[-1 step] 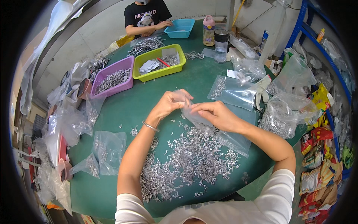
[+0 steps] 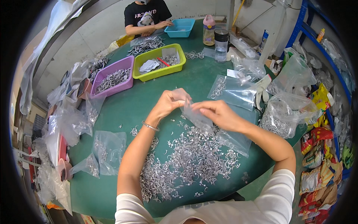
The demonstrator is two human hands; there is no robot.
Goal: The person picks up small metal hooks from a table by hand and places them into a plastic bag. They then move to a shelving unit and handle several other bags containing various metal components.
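Over the table's middle, a clear plastic bag (image 2: 198, 119) hangs slanted between my hands. My left hand (image 2: 168, 104), a bangle at its wrist, grips the bag's upper end with closed fingers. My right hand (image 2: 220, 115) pinches the same bag just to the right, thumb and fingers together. Whether anything lies in the bag's lower part is hard to make out. Right below and nearer me spreads a loose heap of small curved silvery metal pieces (image 2: 197, 156). A flat clear bag (image 2: 234, 141) lies under my right forearm.
Purple (image 2: 128, 80) and lime-green baskets (image 2: 160, 75) of metal parts stand farther back. Across the table a person (image 2: 147, 18) touches a blue basin (image 2: 179, 33). Two bottles (image 2: 220, 48) stand nearby. Filled bags (image 2: 278, 117) lie right; small bags (image 2: 110, 151) lie left. Blue shelving borders the right.
My right hand's fingers have shifted very slightly on the bag's edge, and the bag's top has moved a little. All else looks the same.
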